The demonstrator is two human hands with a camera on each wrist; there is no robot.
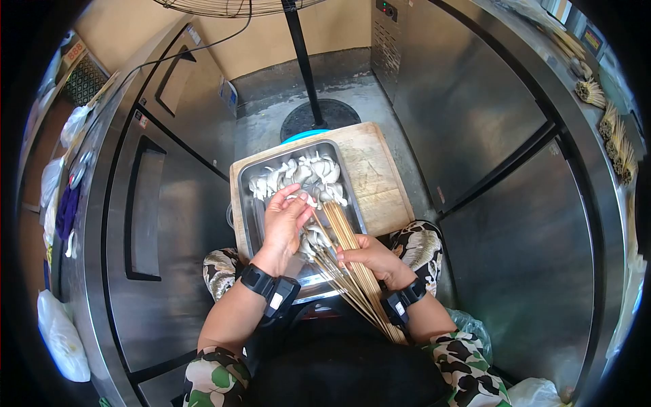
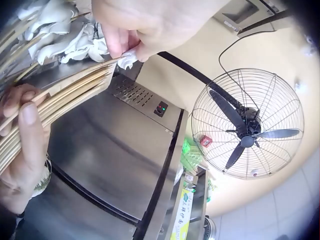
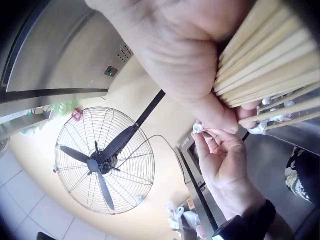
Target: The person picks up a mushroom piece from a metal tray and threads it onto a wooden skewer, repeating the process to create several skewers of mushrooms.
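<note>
A metal tray point(image 1: 249, 220) holds a heap of whitish, curled pieces point(image 1: 317, 171) at its far end. Over it, my left hand point(image 1: 283, 220) pinches one pale piece point(image 2: 128, 60) between thumb and fingertips, close to the stick tips. My right hand point(image 1: 371, 258) grips a thick bundle of thin wooden sticks point(image 1: 346, 234), its thumb lying across them. Below the bundle, several sticks carry whitish pieces point(image 1: 313, 241) over the tray's near part. In the right wrist view the left hand point(image 3: 225, 162) holds the small piece point(image 3: 197, 128) near the right thumb.
Under the tray lies a wooden board point(image 1: 380, 176). Steel cabinets point(image 1: 180, 203) stand left and right point(image 1: 502, 203). Behind the board rises a fan's black pole point(image 1: 305, 68) on a round base point(image 1: 339, 112). More stick bundles point(image 1: 617, 146) lie on the right counter.
</note>
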